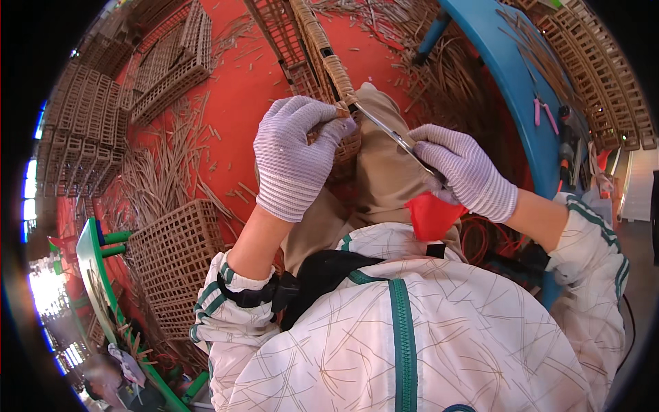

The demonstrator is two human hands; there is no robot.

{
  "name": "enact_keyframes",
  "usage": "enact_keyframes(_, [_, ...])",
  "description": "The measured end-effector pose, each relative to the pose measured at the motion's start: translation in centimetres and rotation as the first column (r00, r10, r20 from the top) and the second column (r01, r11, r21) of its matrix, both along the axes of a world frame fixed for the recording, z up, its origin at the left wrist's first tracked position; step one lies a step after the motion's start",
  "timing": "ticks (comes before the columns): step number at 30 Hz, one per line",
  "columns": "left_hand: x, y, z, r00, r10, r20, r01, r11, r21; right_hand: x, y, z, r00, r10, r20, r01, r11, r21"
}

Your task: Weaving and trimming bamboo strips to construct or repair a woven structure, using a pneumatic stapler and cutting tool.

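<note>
By our knee (374, 106), our left hand (295, 161) pinches the near end of a wrapped bar (313, 40); our right hand (467, 168) grips a slim metal tool (386, 128) meeting it. We should steady that end, keeping the tool's tip off our left hand.

we look down on a red floor (237, 141), littered with pale strips (168, 147), and see grey floor (638, 275) near the right edge. a blue table (504, 51) bends along the upper right, and a green table or stool (88, 250) stands lower left. at far left we meet white light (44, 292), its opening too glaring to make out.
</note>
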State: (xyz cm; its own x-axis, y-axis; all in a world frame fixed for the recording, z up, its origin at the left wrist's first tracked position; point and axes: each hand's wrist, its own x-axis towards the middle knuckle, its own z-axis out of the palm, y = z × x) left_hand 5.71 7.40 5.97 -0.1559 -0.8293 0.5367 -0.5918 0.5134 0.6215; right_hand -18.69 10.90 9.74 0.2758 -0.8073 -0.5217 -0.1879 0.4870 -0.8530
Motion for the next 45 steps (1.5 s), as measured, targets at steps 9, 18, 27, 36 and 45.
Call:
enact_keyframes(9, [-1.2, 0.7, 0.2, 0.995, 0.075, 0.069, -0.072, 0.997, -0.040, -0.9, -0.7, -0.7, 0.999, 0.006, 0.038, -0.004, 0.998, -0.056])
enact_keyframes(18, [-2.9, 2.8, 1.0, 0.992, 0.127, -0.025, -0.122, 0.983, 0.139, -2.2, -1.7, -2.2, 0.984, 0.084, 0.158, -0.077, 0.996, -0.046])
enact_keyframes(27, [-3.7, 1.8, 1.0, 0.941, 0.284, -0.181, -0.077, 0.704, 0.706, -3.1, -2.4, -2.3, 0.967, 0.150, 0.204, -0.145, 0.989, -0.043])
enact_keyframes(36, [-5.1, 1.0, 3.4, 0.848, 0.446, -0.288, -0.001, 0.544, 0.839, -3.8, -3.1, -3.2, 0.943, 0.162, 0.290, -0.166, 0.986, -0.011])
enact_keyframes(45, [-5.2, -1.1, 5.9, 0.868, 0.495, -0.033, -0.140, 0.307, 0.941, -3.9, -3.2, -3.8, 0.919, 0.147, 0.366, -0.166, 0.986, 0.021])
